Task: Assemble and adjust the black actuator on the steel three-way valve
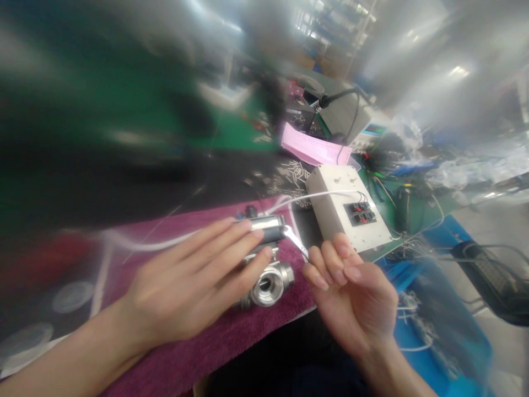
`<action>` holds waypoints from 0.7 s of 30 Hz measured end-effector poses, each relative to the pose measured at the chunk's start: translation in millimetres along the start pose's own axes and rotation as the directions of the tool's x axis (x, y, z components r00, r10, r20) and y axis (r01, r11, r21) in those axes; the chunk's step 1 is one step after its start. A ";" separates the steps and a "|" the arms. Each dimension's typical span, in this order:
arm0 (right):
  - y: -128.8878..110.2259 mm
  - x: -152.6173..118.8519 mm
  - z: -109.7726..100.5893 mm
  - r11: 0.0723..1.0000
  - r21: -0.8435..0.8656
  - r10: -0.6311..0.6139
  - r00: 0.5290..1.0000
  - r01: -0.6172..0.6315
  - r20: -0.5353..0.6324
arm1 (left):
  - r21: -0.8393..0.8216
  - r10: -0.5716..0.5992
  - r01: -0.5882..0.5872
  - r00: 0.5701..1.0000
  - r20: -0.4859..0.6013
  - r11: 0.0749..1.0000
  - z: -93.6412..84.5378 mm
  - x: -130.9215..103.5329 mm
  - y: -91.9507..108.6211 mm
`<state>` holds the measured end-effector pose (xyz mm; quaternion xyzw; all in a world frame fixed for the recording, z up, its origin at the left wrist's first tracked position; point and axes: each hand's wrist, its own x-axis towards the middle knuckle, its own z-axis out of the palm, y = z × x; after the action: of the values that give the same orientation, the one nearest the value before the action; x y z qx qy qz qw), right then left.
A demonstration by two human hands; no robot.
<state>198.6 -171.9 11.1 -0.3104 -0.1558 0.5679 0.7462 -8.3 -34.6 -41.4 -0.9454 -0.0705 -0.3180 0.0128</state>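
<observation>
A motorized ball valve [268,284], with a dark actuator body [270,234] and a steel threaded port, lies on a purple towel [231,344]. My left hand [194,275] reaches over the actuator, its long fingers stretched across the housing and gripping it; the thumb is hidden. In my right hand [347,286] is the handle of a small silver wrench [296,241], held by curled fingers. The wrench's jaw end touches the actuator's right end. Whatever fastener sits in the jaw is too small to make out. A white cable [152,243] passes behind my left hand.
A cream control box [343,204] with switches and red-black terminals stands behind my right hand, wired to the valve by a white lead. Metal pins [295,172] and a pink paper [312,144] lie farther back. At right is a blue bin [442,314]; a bench instrument [355,118] stands behind.
</observation>
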 end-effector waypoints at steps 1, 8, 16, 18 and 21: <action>0.2 -0.1 0.3 1.000 -0.004 -0.002 1.000 0.002 0.000 | 0.001 0.004 -0.004 1.000 0.004 1.000 -0.3 -0.1 -0.2; -0.6 -0.5 0.0 0.996 -0.083 -0.029 0.999 0.027 -0.018 | 0.015 0.018 -0.018 1.000 0.023 1.000 -0.6 -0.7 -0.7; 0.8 -2.2 -2.3 0.983 -0.178 -0.050 0.999 0.047 -0.012 | 0.022 0.009 -0.010 1.000 0.020 1.000 -0.3 -0.7 -1.0; -3.1 -3.3 -8.7 0.862 -0.502 -0.090 0.996 0.068 -0.019 | 0.026 0.015 -0.016 1.000 0.017 1.000 -0.3 -0.3 -1.4; -13.2 -1.7 -25.1 0.092 -0.988 -0.234 0.967 0.122 0.097 | 0.039 0.018 -0.018 1.000 0.002 0.999 -0.9 1.1 -2.2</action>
<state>222.6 -182.9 0.7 -0.7289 -0.4971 0.2125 0.4201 -8.3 -32.3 -40.1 -0.9458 -0.0682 -0.3155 0.0342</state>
